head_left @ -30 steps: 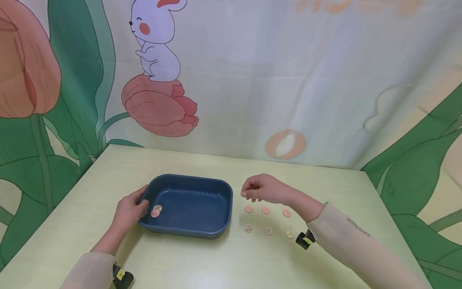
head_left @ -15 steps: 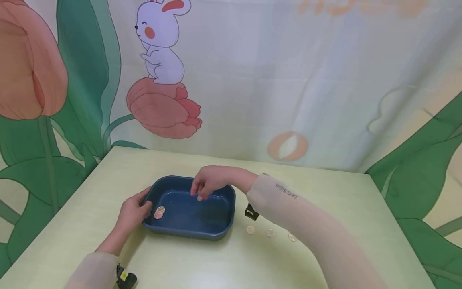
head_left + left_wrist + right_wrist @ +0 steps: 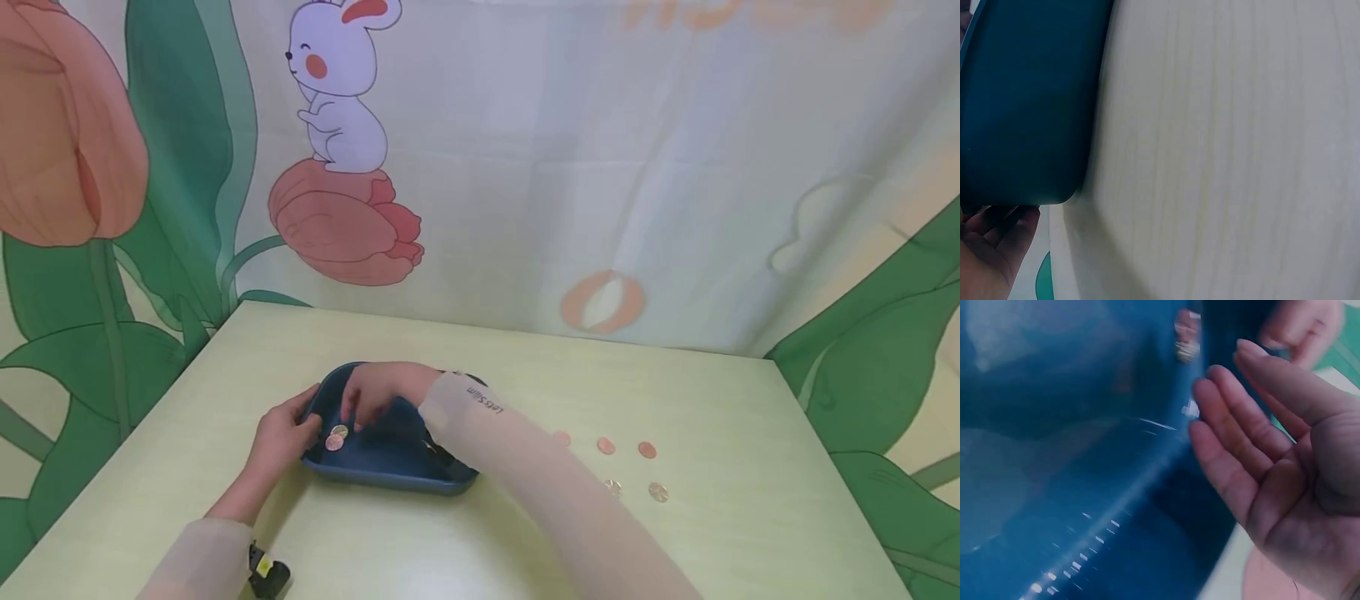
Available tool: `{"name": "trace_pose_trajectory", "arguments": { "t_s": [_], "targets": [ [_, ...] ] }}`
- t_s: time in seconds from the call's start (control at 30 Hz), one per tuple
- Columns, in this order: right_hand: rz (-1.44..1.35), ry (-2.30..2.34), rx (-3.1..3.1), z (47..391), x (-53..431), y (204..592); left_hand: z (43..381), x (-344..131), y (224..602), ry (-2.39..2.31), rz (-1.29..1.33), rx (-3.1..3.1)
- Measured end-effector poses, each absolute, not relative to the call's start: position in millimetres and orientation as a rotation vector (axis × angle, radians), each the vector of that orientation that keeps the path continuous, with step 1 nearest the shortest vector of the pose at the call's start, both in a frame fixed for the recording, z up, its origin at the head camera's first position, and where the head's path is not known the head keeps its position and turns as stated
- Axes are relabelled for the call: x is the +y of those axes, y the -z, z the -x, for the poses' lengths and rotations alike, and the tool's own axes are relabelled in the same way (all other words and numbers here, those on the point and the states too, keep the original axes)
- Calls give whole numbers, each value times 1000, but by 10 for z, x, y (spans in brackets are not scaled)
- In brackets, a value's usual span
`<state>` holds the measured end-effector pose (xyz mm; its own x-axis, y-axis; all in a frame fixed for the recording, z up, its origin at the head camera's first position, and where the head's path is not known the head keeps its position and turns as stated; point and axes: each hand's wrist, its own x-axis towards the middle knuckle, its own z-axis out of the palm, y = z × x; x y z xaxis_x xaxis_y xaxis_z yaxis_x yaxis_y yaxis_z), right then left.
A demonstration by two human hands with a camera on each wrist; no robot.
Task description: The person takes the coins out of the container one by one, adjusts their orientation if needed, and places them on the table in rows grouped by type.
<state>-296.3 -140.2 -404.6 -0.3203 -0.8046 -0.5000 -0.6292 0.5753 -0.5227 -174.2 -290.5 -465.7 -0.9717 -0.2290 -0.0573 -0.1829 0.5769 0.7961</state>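
Note:
In the head view, my left hand (image 3: 281, 433) grips the left rim of a dark blue tray (image 3: 375, 477). In the left wrist view its fingers (image 3: 1019, 234) lie against the tray's end. My right hand (image 3: 375, 392) is inside the tray with loosely bent fingers pointing down. Just left of them lie a copper-coloured coin (image 3: 334, 442) and a gold-coloured coin (image 3: 340, 431), overlapping on the tray floor. The right wrist view shows nothing between the bent fingers of the right hand (image 3: 1279, 462); the two coins (image 3: 1186, 337) there are blurred, apart from its fingertips.
On the table right of the tray, copper-coloured coins (image 3: 606, 446) form a row, with gold-coloured coins (image 3: 658, 492) in a row nearer me. The right sleeve (image 3: 540, 475) covers part of both rows and the tray's right side. A printed curtain (image 3: 510, 167) hangs behind the table.
My right hand has moved left from above the table coins, over the tray's right half, to the coins inside it. My left hand has kept its grip on the rim.

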Motion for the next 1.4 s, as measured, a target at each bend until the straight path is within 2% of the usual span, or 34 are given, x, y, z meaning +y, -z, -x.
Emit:
{"name": "trace_pose_trajectory", "arguments": {
  "t_s": [0.23, 0.67, 1.4],
  "targets": [
    [1142, 363, 2096, 2897, -1501, 4302, 1730, -2895, 4656, 1366, -369, -2742],
    [1198, 450, 2133, 2878, -1654, 4511, 1747, -2906, 4650, 1354, -370, -2741],
    [1247, 363, 2201, 2891, -1706, 4522, 1741, -2883, 4639, 1202, -332, -2778]
  ]
}}
